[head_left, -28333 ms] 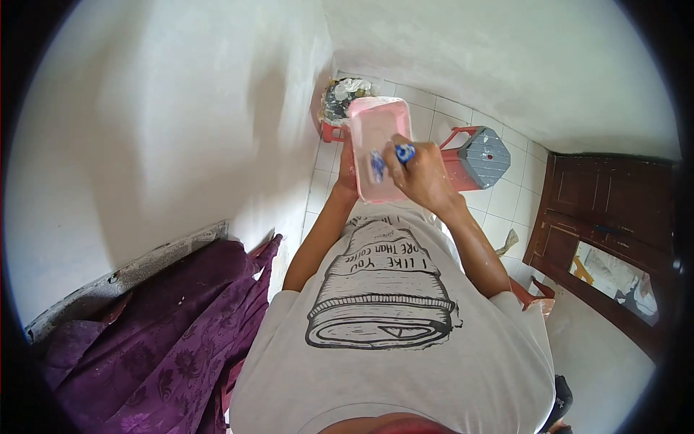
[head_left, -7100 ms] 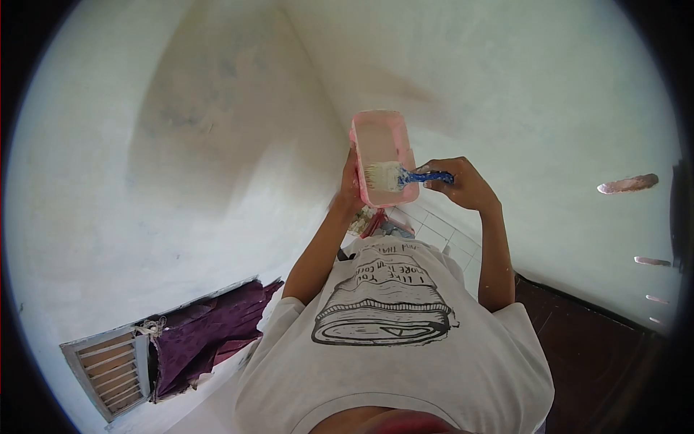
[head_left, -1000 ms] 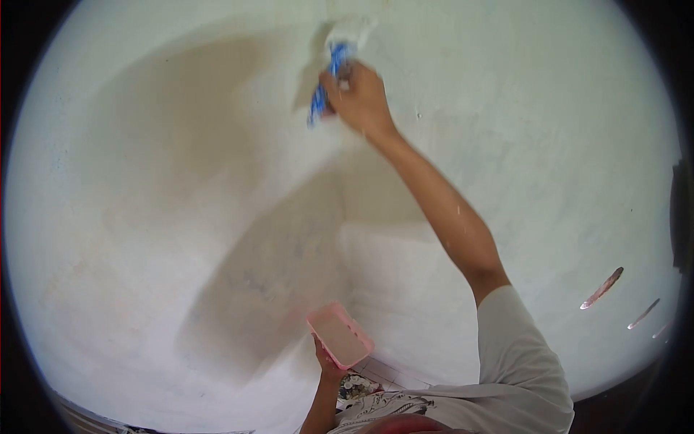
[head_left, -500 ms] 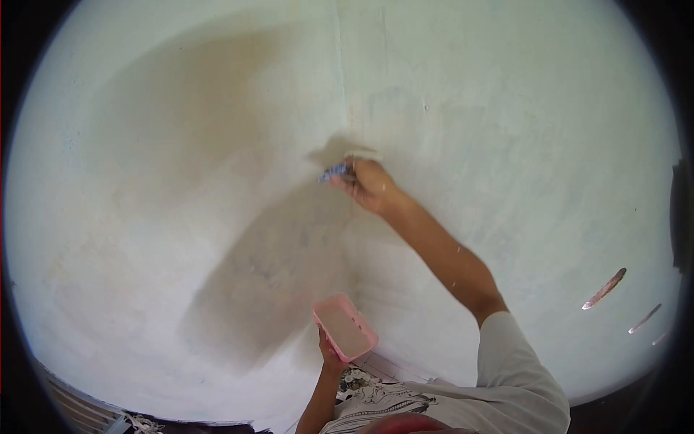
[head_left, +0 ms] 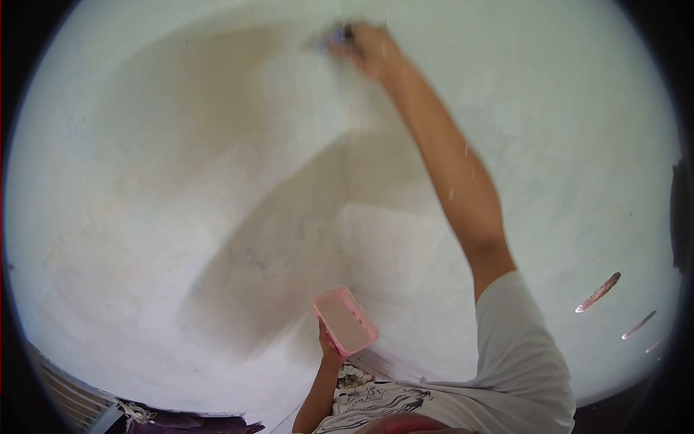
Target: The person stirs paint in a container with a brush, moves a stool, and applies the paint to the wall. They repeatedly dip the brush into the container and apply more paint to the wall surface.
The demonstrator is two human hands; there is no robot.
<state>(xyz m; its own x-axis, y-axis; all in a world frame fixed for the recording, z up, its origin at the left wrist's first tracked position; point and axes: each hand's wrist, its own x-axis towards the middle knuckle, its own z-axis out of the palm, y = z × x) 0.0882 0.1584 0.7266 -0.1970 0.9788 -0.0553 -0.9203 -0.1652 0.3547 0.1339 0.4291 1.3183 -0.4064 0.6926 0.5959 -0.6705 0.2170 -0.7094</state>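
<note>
Right hand (head_left: 365,47) now way up near top of the white painted wall (head_left: 181,181), at the corner line. Half a sec ago sat lower, mid-wall; a sec ago up high too. So: up-down strokes along the corner, paint going on. Fingers wrapped tight round the blue-handled paint brush (head_left: 334,32), blurry, bristles hard to see, prob. touching the wall. Left hand (head_left: 329,347) clamped under the pink plastic paint tray (head_left: 345,320), held low near chest, same spot as before, w/ whitish paint inside. Judging by the duller patch left of corner, more wall left to coat.
</note>
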